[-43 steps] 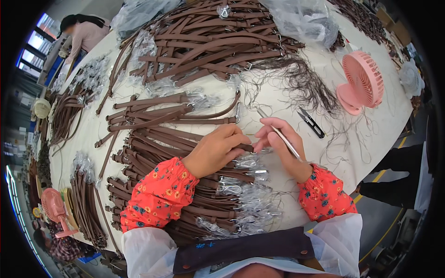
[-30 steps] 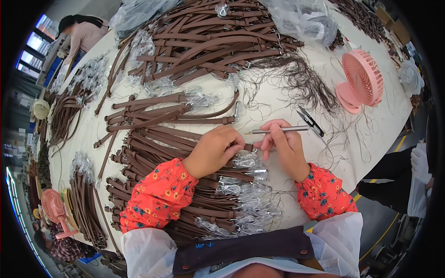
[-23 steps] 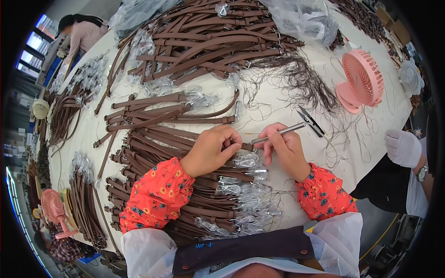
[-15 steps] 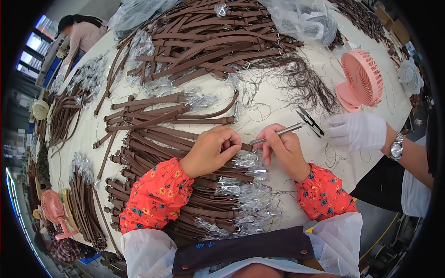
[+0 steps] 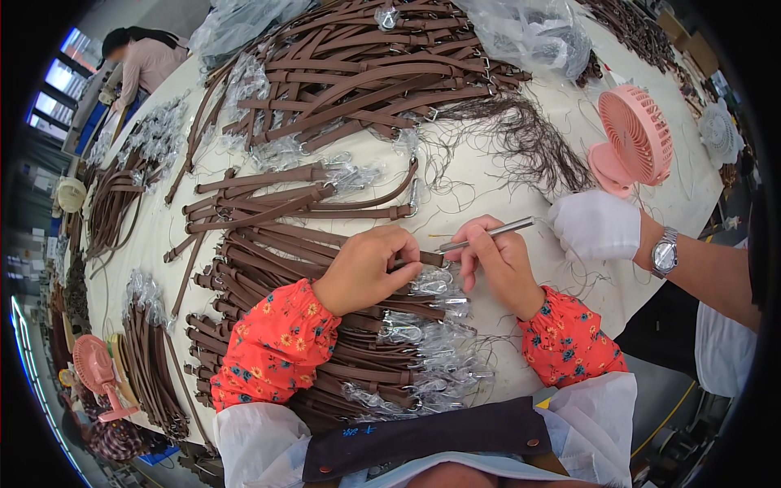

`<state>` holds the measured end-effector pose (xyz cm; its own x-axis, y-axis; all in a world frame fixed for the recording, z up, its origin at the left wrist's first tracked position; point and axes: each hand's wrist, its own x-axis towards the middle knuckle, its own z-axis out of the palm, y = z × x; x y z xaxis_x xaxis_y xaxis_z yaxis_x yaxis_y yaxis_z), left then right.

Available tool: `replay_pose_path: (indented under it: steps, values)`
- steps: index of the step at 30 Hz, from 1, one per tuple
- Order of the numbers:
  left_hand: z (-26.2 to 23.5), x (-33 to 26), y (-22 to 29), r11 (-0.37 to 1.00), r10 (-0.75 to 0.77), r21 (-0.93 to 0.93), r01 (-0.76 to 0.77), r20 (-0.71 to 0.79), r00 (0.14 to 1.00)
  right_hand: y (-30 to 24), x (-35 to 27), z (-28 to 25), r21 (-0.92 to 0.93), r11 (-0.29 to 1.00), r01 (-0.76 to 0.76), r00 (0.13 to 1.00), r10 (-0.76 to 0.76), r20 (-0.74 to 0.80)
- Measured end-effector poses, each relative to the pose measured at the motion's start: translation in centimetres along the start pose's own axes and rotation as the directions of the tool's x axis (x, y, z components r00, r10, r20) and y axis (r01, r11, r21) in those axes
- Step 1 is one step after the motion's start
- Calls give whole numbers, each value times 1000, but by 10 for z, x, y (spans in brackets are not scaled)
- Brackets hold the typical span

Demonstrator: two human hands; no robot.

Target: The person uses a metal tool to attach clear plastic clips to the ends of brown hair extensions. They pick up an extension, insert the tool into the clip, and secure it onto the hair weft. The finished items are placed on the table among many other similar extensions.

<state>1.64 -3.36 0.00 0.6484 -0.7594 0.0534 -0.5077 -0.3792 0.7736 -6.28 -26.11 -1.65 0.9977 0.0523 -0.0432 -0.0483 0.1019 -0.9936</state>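
Observation:
My left hand (image 5: 368, 264) is closed around a brown strap (image 5: 432, 259), thumb and forefinger pinching it near its end. Between the fingers of my right hand (image 5: 503, 267) is a slim silver pen-shaped metal tool (image 5: 511, 226), its tip pointing left beside the strap's end. Under both hands lie rows of brown straps (image 5: 358, 358), their metal snap hooks wrapped in clear plastic (image 5: 439, 366) at the right ends. A few separate straps (image 5: 268, 207) rest just beyond my left hand.
A co-worker's white-gloved hand (image 5: 598, 226) is close on my right. Behind it stands a pink fan (image 5: 634, 134). Dark loose threads (image 5: 529, 138) litter the white table (image 5: 488, 183). A large strap heap (image 5: 366, 73) and plastic bags (image 5: 537, 37) lie at the far side.
The co-worker's gloved hand has moved left, closer to my right hand, and the black thread snips beside it no longer show. My hands have hardly shifted.

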Motion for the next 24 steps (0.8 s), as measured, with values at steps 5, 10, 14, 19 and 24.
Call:
replay_pose_path:
  steps: [5, 10, 14, 19, 24]
  values:
    - [13, -1, -5, 907, 304, 335, -255, -100, 948, -1, 0, 2, 38, 999, -12, 1000, 13, -22]
    - [11, 0, -1, 825, 299, 494, -275, 33, 954, -1, -1, 2, 40, 999, -12, 1000, 13, -19]
    - [10, 2, -4, 960, 194, 218, -173, -76, 978, 0, -2, -1, -4, 999, -36, 999, 36, 18]
    - [7, 3, -9, 982, 165, 108, -155, -88, 982, -6, -2, 0, -69, 991, -112, 992, 115, 49]
    - [7, 4, -8, 983, 164, 92, -156, -87, 983, -5, -2, 0, -66, 993, -101, 994, 104, 45]
